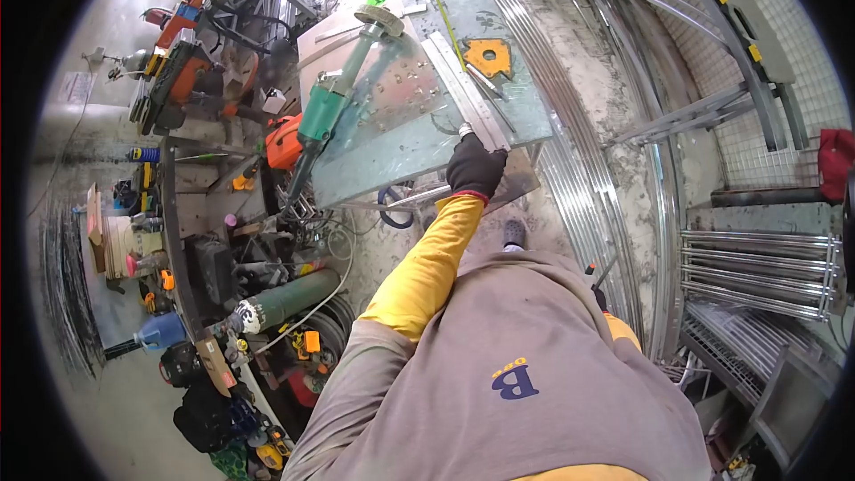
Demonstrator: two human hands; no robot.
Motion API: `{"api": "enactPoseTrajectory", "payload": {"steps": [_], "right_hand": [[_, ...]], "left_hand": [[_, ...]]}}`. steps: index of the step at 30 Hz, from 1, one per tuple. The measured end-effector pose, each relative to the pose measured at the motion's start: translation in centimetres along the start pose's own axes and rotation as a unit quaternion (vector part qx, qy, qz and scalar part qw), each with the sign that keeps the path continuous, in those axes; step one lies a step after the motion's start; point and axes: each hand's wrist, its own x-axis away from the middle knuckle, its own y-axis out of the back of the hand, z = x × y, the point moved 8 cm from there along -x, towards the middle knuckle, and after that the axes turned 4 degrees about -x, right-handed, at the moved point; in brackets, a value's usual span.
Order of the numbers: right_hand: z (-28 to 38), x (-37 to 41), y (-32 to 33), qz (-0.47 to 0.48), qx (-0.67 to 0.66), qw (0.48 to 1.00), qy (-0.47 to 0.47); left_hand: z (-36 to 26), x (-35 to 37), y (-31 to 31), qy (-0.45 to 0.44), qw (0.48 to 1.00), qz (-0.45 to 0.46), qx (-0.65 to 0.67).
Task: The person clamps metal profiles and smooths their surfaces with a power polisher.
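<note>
My left hand [476, 166], in a dark glove with a bare fingertip showing, is closed at the near end of some flat metal bars [459, 89] on the worktable [356, 165]. My right hand [601, 300] is low at my side, mostly hidden by my shirt. A thin dark rod [607, 271] and a small orange-tipped thing [590, 269] stick up beside it; I cannot make out what they are. A green angle grinder [326, 111] lies across the table's left part. An orange welding magnet [488, 58] and a yellow measuring tape blade [446, 25] lie past the bars.
Long metal tubes [570, 138] lie on the floor right of the table. A green gas cylinder [298, 300] and a shelf of tools stand at left. A shiny rail frame [757, 272] is at right. My shoe [514, 232] shows below the table.
</note>
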Motion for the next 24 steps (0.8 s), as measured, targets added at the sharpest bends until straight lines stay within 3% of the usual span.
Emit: {"api": "enactPoseTrajectory", "payload": {"steps": [5,8,10,12,13,14,15,16,18,20,24], "right_hand": [[-3.4,-0.4,-2.3,0.01,0.011,1.0,0.011],[-5.4,-0.7,-3.5,0.016,0.017,1.0,0.015],[-6.3,-1.2,-4.2,0.02,0.021,0.999,0.017],[-7.6,-1.4,-4.7,0.025,0.025,0.999,0.02],[-8.2,-1.6,-5.1,0.028,0.028,0.999,0.021],[-9.1,-1.7,-5.3,0.029,0.031,0.999,0.024],[-9.6,-2.0,-5.5,0.031,0.033,0.999,0.026],[-10.1,-2.2,-5.8,0.034,0.035,0.998,0.029],[-11.1,-2.5,-6.4,0.04,0.04,0.998,0.034],[-12.0,-2.7,-6.8,0.048,0.046,0.997,0.039],[-13.3,-4.2,-7.8,0.073,0.069,0.993,0.058]], "left_hand": [[1.0,0.3,-1.5,0.003,0.999,-0.007,0.036],[2.7,-0.4,-2.7,-0.021,0.992,-0.062,0.104],[3.9,-1.0,-3.7,-0.016,0.971,-0.043,0.235],[3.9,-0.5,-2.4,-0.005,0.978,-0.072,0.198],[4.0,0.4,-2.3,0.059,0.937,0.015,0.344],[3.7,1.5,-2.4,0.12,0.864,0.102,0.478],[3.9,1.7,-2.1,0.104,0.831,0.125,0.532],[4.8,2.1,-1.5,0.103,0.831,0.126,0.531],[5.7,3.1,1.5,-0.001,0.83,0.081,0.551],[8.1,4.9,2.9,0.074,0.74,0.134,0.654],[15.3,9.1,6.3,0.053,0.816,0.073,0.571]]}}
